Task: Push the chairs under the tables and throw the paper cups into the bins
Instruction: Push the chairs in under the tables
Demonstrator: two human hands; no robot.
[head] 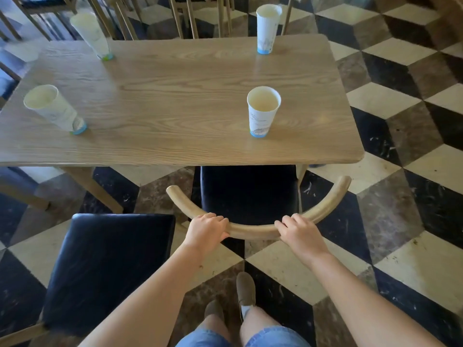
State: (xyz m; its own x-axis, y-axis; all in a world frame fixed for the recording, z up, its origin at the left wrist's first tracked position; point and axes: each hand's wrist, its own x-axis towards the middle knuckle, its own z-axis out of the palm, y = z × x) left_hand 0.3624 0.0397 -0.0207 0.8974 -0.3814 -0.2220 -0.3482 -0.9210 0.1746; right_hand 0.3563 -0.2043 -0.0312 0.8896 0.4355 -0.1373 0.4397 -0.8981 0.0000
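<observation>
A chair with a curved wooden backrest (253,230) and dark seat (248,191) stands at the near edge of the wooden table (175,96), its seat partly under the top. My left hand (206,227) and my right hand (298,227) both grip the backrest rail. Several white paper cups with blue bases stand on the table: one near right (261,113), one far right (266,30), one near left (53,110), one far left (91,35). A second chair's dark seat (107,269) stands pulled out at my left.
More wooden chairs (190,16) stand behind the table's far edge. The floor (400,221) is a black, cream and brown cube-pattern tile, open to the right. My feet (245,294) stand just behind the gripped chair. No bin is in view.
</observation>
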